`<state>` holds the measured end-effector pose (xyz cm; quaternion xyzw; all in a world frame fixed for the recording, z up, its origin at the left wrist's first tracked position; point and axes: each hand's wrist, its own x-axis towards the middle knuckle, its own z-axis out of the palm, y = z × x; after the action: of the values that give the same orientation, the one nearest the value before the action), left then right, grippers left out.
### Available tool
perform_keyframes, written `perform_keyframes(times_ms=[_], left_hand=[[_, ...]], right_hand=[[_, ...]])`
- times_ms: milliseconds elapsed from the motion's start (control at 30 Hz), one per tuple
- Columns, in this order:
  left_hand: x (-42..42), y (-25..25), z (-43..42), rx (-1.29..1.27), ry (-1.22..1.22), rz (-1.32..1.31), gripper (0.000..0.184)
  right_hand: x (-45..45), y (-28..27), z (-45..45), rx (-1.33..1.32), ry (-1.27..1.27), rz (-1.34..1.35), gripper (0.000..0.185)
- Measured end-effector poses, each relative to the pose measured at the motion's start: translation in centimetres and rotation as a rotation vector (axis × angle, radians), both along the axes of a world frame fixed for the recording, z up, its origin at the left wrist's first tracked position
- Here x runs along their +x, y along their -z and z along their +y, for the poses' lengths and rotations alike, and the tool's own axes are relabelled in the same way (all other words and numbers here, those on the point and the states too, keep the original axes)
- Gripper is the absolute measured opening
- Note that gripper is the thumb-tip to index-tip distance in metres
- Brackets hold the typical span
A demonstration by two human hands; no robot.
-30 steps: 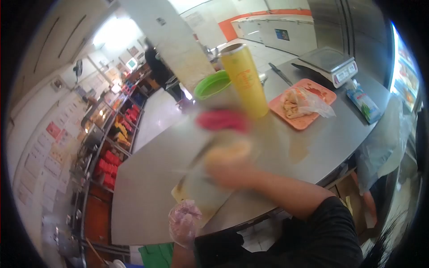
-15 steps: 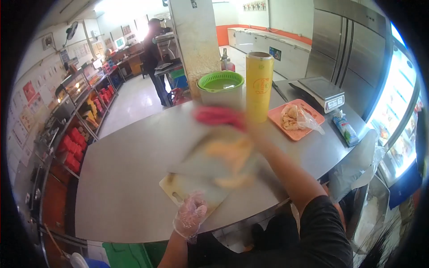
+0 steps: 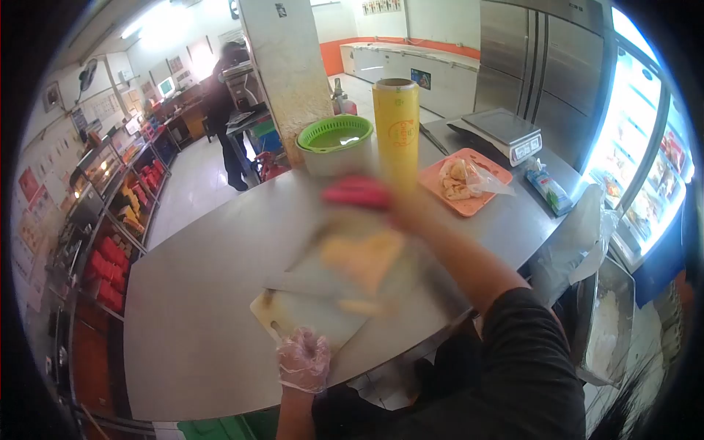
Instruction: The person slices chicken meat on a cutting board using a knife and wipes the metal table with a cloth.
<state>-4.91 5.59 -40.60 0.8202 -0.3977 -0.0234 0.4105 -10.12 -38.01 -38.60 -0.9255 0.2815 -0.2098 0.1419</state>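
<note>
Likely working blurred orange-yellow item (image 3: 363,257) over white rectangular board (image 3: 312,304); right hand (image 3: 403,211), fingers unreadable; plastic-gloved left hand (image 3: 304,361), fingers curled together, beside board; next needs steadiness.

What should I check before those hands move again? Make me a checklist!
1. Left hand wears a clear glove: ok.
2. Cutting board lies flat on the steel table: ok.
3. Right hand has a firm hold on the pink thing: cannot tell, too blurry.
4. Orangey thing rests fully on the board: cannot tell, blurred too.
5. Tall yellow roll stands upright: ok.
</note>
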Motion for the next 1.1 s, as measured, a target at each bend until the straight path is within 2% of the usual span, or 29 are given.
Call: perform_keyframes(times_ms=[33, 100, 133, 200, 233, 300, 367, 433, 500, 533, 600, 633, 700, 733, 800, 933, 1000, 1033, 1100], left_hand=[[0.3, 0.0, 0.3, 0.006, 0.006, 0.0, 0.027], [1.2, 0.1, 0.9, 0.2, -0.022, -0.308, 0.024], [1.6, 0.0, 1.3, 0.204, -0.01, -0.305, 0.024], [1.9, -0.8, 2.0, 0.227, -0.076, -0.577, 0.031], [1.8, -1.3, 2.2, 0.225, -0.064, -0.576, 0.031], [1.6, -2.2, 2.3, 0.226, -0.101, -0.259, 0.03], [2.2, -0.9, 2.4, 0.224, -0.097, -0.297, 0.03], [2.4, -0.4, 2.3, 0.217, -0.099, -0.339, 0.03], [2.2, -0.8, 2.0, 0.355, -0.162, -0.328, 0.029], [2.0, -0.6, 1.9, 0.356, -0.163, -0.334, 0.029], [1.8, 0.1, 1.6, 0.302, -0.207, -0.541, 0.026], [1.6, 0.1, 1.6, 0.303, -0.208, -0.55, 0.026], [1.2, 0.0, 1.4, 0.295, -0.263, -0.442, 0.025], [1.4, 0.4, 1.4, 0.294, -0.267, -0.453, 0.025], [1.8, 1.4, 1.5, 0.279, -0.292, -0.454, 0.025], [2.1, 1.8, 1.6, 0.298, -0.314, -0.364, 0.026], [3.0, 2.9, 1.8, 0.269, -0.32, -0.464, 0.026], [3.1, 2.7, 2.0, 0.276, -0.324, -0.469, 0.026], [2.9, 2.5, 1.8, 0.277, -0.314, -0.368, 0.026]], right_hand=[[-2.0, -0.1, 0.7, 0.012, 0.021, 0.043, 0.033], [-8.1, -0.3, 1.8, 0.059, 0.088, 0.157, 0.035], [-11.4, -0.4, 2.5, 0.081, 0.129, 0.218, 0.036], [-18.8, -1.0, 3.8, 0.121, 0.225, 0.315, 0.038], [-22.2, -1.1, 4.3, 0.133, 0.272, 0.341, 0.038], [-28.5, -1.9, 4.4, 0.113, 0.353, 0.327, 0.037], [-33.7, -1.9, 2.3, 0.191, 0.479, 0.343, 0.036], [-38.4, -1.1, 0.4, 0.147, 0.554, 0.015, 0.029], [-42.1, 0.1, -3.4, -0.004, 0.662, -0.267, 0.033], [-42.2, -0.4, -4.7, 0.0, 0.662, -0.272, 0.033], [-42.1, -1.7, -7.2, -0.1, 0.641, -0.599, 0.032], [-41.6, -1.5, -8.9, -0.096, 0.643, -0.607, 0.032], [-39.7, 0.7, -12.7, -0.191, 0.549, -0.279, 0.036], [-38.6, 1.3, -13.1, -0.188, 0.548, -0.29, 0.036], [-35.4, 2.1, -13.7, -0.011, 0.667, 0.099, 0.039], [-28.9, 4.5, -16.9, 0.073, 0.657, -0.105, 0.045], [-25.7, 6.7, -16.4, -0.465, 0.612, -0.115, 0.044], [-24.6, 6.6, -14.9, -0.456, 0.608, -0.118, 0.044], [-24.6, 4.4, -9.9, 0.013, 0.5, -0.309, 0.039]])
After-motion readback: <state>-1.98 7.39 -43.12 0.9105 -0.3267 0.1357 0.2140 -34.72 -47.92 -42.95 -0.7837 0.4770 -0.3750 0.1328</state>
